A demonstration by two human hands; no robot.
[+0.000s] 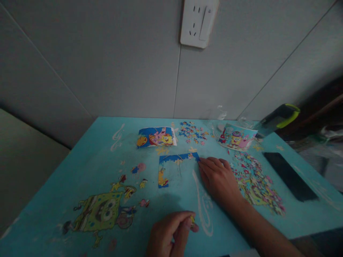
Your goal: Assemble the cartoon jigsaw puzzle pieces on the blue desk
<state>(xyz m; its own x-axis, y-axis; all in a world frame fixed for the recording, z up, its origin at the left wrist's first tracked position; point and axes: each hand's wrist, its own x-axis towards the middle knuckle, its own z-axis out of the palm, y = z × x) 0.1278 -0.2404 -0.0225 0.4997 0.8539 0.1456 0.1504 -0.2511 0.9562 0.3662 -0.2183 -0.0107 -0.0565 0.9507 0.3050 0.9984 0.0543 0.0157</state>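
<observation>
My left hand point(170, 233) is closed at the bottom middle, pinching a small puzzle piece point(192, 218) with yellow on it between thumb and fingers. My right hand point(218, 176) lies on the table with its fingers stretched out, the tips touching the right end of a partly joined jigsaw puzzle point(175, 157). That puzzle has a blue top strip and a left side running down from it, with yellow pieces at its lower left. Whether anything sits under the right fingertips is hidden.
Loose pieces point(194, 132) lie behind the puzzle, beside a printed picture sheet point(156, 137). At right are another picture card point(237, 137), a bigger heap of pieces point(257, 178), a black phone-like slab point(291, 175) and a dark bottle-like object point(277, 119). The blue tablecloth point(96, 160) bears cartoon prints.
</observation>
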